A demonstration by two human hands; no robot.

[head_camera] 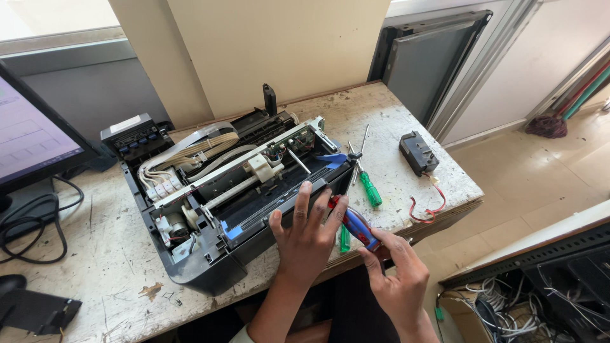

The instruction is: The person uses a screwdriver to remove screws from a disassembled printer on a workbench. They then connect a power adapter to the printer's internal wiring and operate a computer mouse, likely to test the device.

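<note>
An opened printer (210,190) with its cover off lies on the worn white table (108,254), showing ribbon cables, rails and a circuit board. My left hand (305,235) rests flat on the printer's near right edge, fingers spread. My right hand (397,276) grips the red and blue handle of a screwdriver (356,225), whose tip points toward the printer's right end. Two green-handled screwdrivers (368,187) lie on the table just right of the printer.
A black power block (418,152) with red wires (429,213) lies at the table's right end. A monitor (32,136) and cables (32,222) stand at left. A black part (35,311) lies at front left. An open box of wires (508,305) sits on the floor.
</note>
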